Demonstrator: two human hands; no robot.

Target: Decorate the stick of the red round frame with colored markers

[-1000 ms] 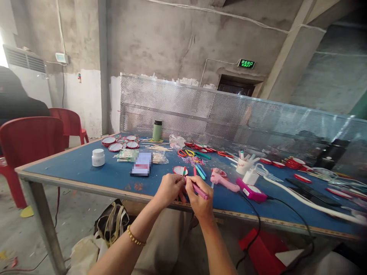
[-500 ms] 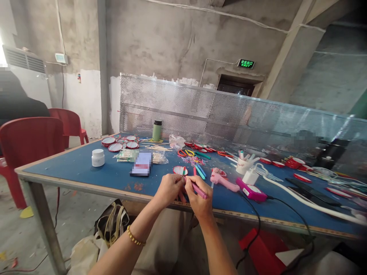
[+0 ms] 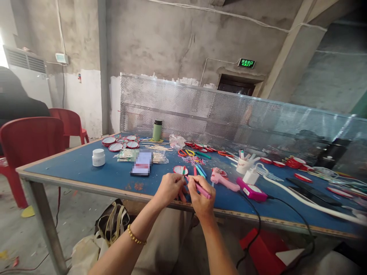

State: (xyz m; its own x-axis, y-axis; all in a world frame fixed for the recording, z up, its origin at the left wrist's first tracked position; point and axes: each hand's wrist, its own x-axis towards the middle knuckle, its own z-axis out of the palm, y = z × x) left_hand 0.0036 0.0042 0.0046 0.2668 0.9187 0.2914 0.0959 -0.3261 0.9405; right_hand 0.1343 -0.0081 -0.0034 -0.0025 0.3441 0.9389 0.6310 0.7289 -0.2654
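Note:
My right hand (image 3: 201, 196) is wrapped round a pink marker pen (image 3: 203, 190), held at a slant with its tip toward my left hand. The fingers of my left hand (image 3: 171, 188) pinch a small flat stick (image 3: 184, 170) with green and red on it; its lower part is hidden by the fingers. Just beyond the hands lies a round white disc with a red rim (image 3: 178, 168). More marker pens, among them a blue one (image 3: 202, 170), lie to the right of it, near a pink glue gun (image 3: 223, 180).
On the blue table (image 3: 71, 168) stand a white jar (image 3: 98, 157) and a green bottle (image 3: 157, 131). A phone (image 3: 142, 164) rests by bagged sticks (image 3: 160, 157). To the right are a white cup of pens (image 3: 243, 165), a magenta box (image 3: 252, 190) and a white cable (image 3: 301, 204).
My right hand has moved slightly right and down with the pink marker, leaving a wider gap to my left hand. The left hand keeps its pinch on the stick.

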